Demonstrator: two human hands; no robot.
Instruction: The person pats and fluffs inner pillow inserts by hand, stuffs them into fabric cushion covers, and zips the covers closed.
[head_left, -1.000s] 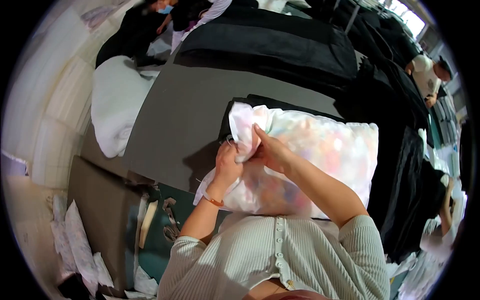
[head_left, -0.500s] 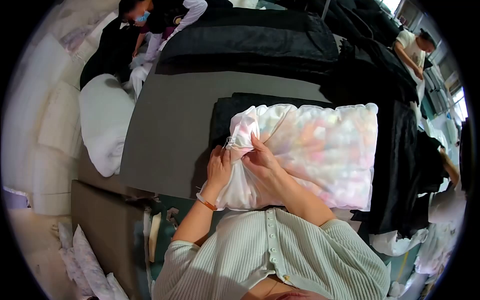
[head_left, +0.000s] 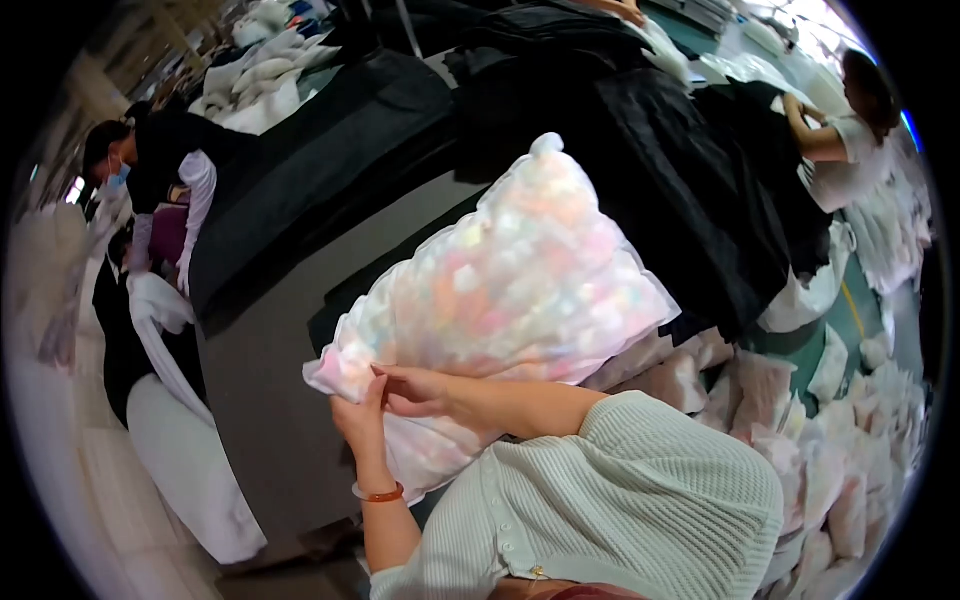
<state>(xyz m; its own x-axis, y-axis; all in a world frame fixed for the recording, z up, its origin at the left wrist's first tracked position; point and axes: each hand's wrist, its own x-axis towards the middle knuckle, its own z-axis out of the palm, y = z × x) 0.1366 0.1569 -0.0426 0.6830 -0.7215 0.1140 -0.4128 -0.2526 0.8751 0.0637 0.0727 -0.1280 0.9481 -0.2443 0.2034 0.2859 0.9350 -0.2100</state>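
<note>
A translucent white pillow [head_left: 520, 285], stuffed with pastel pink, orange, yellow and mint pieces, lies slanted across the table in front of me. Its near left corner is bunched up. At that corner my left hand [head_left: 362, 418], with an orange bracelet at the wrist, is closed on the pillow's edge. Right beside it, my right hand [head_left: 415, 390] pinches the same edge, thumb close to the left fingers. The exact grip of the fingertips is partly hidden. Under the pillow's far side shows a folded black cloth [head_left: 335, 315].
The grey table [head_left: 260, 400] extends to the left. Black fabric [head_left: 320, 160] is stacked behind it, with more black fabric [head_left: 690, 190] at right. Many stuffed bags [head_left: 810, 470] lie on the floor at right. One co-worker [head_left: 165, 150] bends at left; another [head_left: 850, 140] works at far right.
My view has swung to the right. The pillow now appears slanted, its far end pointing up, and both hands have shifted left in view, still at the bunched corner.
</note>
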